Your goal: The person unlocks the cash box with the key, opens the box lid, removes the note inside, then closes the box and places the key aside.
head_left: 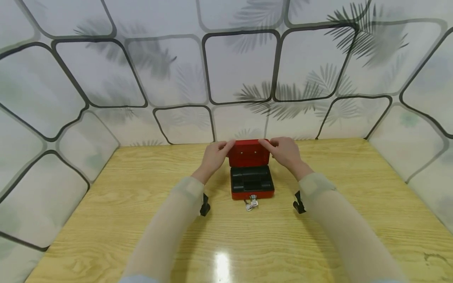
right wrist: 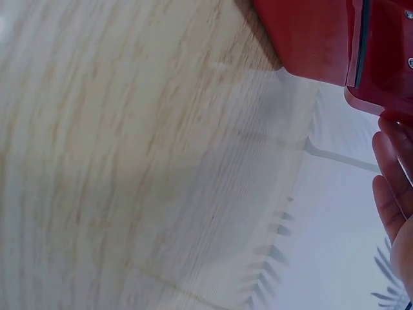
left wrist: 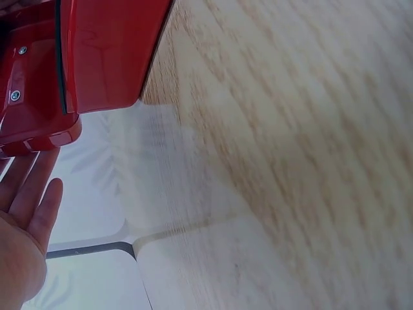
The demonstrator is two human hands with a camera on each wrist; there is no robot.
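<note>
My sleeves [head_left: 166, 232]. Lid [head_left: 249, 157]: raised, long axis left-right, between my left fingers [left wrist: 44, 216] and right fingers [right wrist: 389, 161], neither plainly nearer; both pinch its upper corners. Box [head_left: 262, 194]: below, on counter [head_left: 116, 208].

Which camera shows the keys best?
Head: it shows the keys at the front of the red box, though small. Neither wrist view shows them; both catch the box's side and part of its raised lid.
</note>
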